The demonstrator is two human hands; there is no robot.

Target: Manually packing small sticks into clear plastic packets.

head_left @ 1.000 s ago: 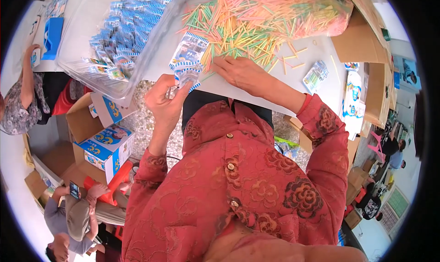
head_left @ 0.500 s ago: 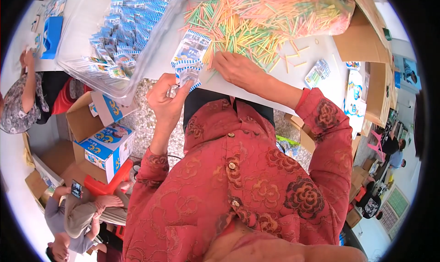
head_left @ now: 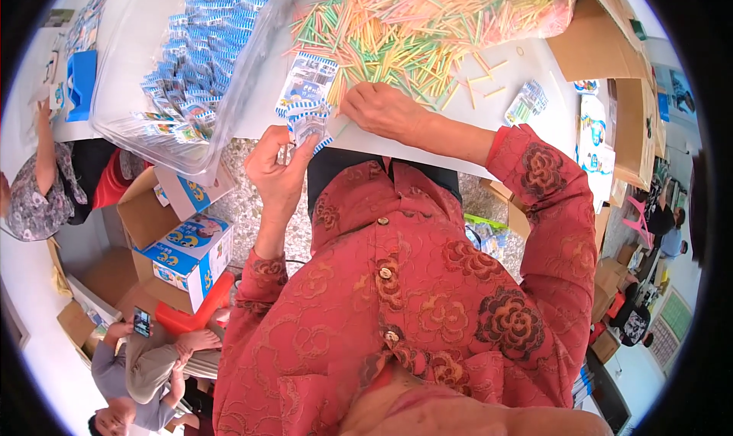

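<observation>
Blue-and-white packets [head_left: 307,85]: between the two hands, over the near table edge; they overlap, and I can't count them from here.
Left hand [head_left: 276,165]: thumb and fingers pinched on the packets' lower end.
Right hand [head_left: 382,114]: just right of the packets, fingers bent close together at the pile's near edge; whether they grip a stick, I can't tell.
Packets' long axis: runs away from the wearer's body, top leaning slightly right, far end towards the coloured sticks [head_left: 405,63].
Clear plastic tray [head_left: 156,152]: left of the packets.
</observation>
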